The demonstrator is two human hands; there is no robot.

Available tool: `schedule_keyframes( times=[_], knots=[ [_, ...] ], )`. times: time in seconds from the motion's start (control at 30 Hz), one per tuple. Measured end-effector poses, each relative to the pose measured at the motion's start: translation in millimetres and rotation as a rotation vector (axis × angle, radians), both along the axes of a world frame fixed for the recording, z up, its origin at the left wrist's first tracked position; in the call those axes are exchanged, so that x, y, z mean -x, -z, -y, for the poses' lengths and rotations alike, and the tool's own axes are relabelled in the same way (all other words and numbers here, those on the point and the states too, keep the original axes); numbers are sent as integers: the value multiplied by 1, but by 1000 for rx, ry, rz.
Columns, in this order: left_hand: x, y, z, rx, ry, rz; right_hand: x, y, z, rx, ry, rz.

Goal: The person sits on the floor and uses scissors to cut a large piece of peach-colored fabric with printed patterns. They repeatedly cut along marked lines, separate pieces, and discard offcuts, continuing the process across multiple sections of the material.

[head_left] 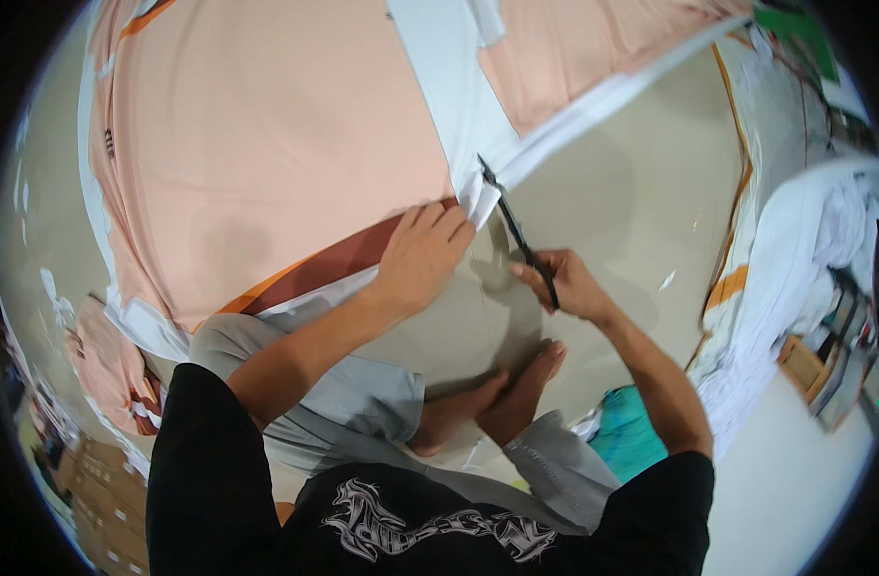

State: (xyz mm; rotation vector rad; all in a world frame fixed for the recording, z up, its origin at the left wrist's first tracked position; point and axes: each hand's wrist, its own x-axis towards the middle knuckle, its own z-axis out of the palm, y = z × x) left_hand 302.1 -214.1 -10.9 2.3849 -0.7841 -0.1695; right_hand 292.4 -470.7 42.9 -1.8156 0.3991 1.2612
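A large sheet of peach fabric [296, 115] with white strips and a brown-and-orange border lies spread over the floor in front of me. My left hand [422, 252] grips its near edge at the brown border, the thumb hidden from view. Black scissors [513, 223] are held in my right hand [566, 283], fingers through the handles. Their blades point away from me and reach the white strip [480, 200] just right of my left fingertips. Part of the blades overlaps the white cloth, so how far they are parted is hard to see.
My bare feet [526, 389] are on the beige floor [631, 192], close to the cloth. White fabric with an orange edge [737, 278] lies at the right. A green bundle [627, 422] sits by my right arm, a crumpled peach piece [108, 365] at the left, cardboard boxes [104, 499] lower left.
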Motion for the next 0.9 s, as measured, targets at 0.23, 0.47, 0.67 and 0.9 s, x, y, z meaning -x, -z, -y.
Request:
schedule_keyframes(
  times=[0.23, 0.47, 0.67, 0.9],
  knots=[
    [-23, -37, -7, -50, -2, -205, -40, 6, -24, -243, 186, -45],
    [-28, -40, -17, -3, 29, -352, -79, 0, -57, -44, 93, 21],
    [-27, -46, -26, -19, 76, -480, -119, 3, -82, -11, 107, -21],
    [-27, -42, -26, -24, 56, -472, -143, 18, -98, -124, 401, 83]
  ],
)
